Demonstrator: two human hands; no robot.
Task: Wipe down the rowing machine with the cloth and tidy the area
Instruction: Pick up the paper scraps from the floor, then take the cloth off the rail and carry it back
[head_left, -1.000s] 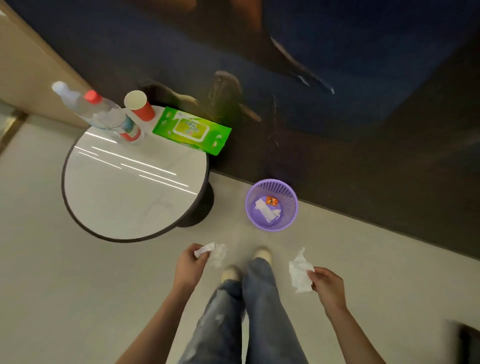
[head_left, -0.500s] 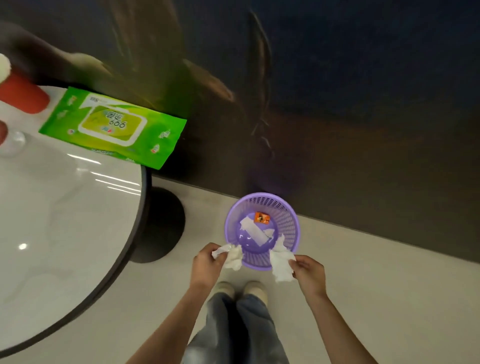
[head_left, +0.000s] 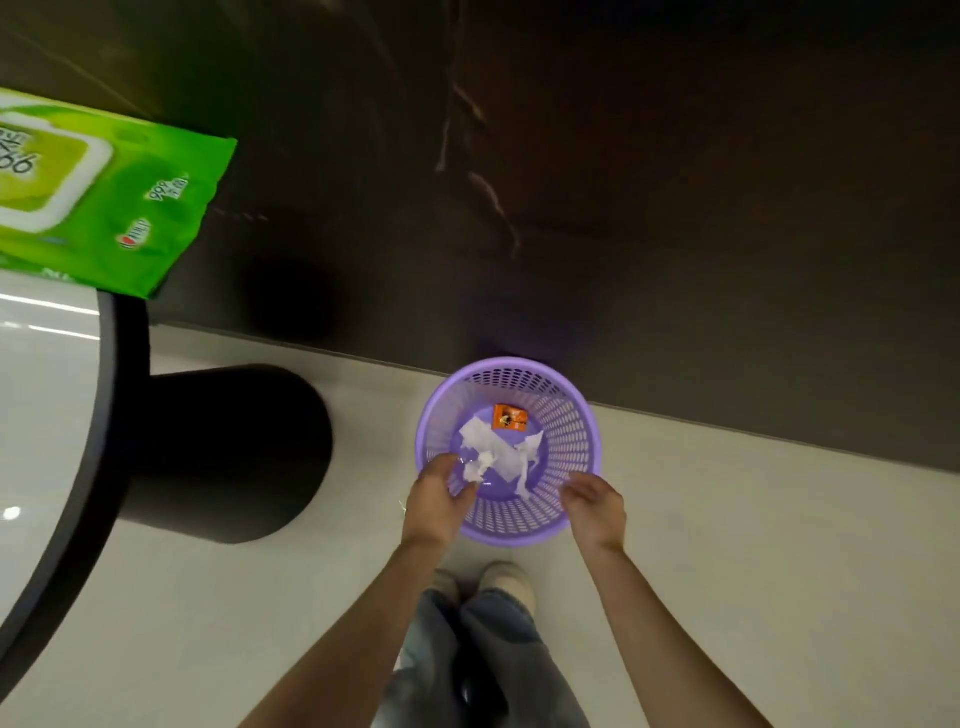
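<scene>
Hovering over the near rim of the purple basket (head_left: 576, 415), my right hand (head_left: 595, 506) hangs slack and empty, while the crumpled cloth (head_left: 479, 464) sits at the fingertips of my left hand (head_left: 439, 499), pinched or freed I cannot tell.

The pale floor (head_left: 779, 571) carries 1 purple basket (head_left: 571, 415), which stands close to the dark wall. The table's black round pedestal (head_left: 228, 452) stands to the basket's left, and 2 light shoes (head_left: 506, 582) stand just on its near side. The glossy white table (head_left: 47, 415), edged by a dark rim, bears 1 green wipes pack (head_left: 130, 208), whose corner overhangs that rim.
</scene>
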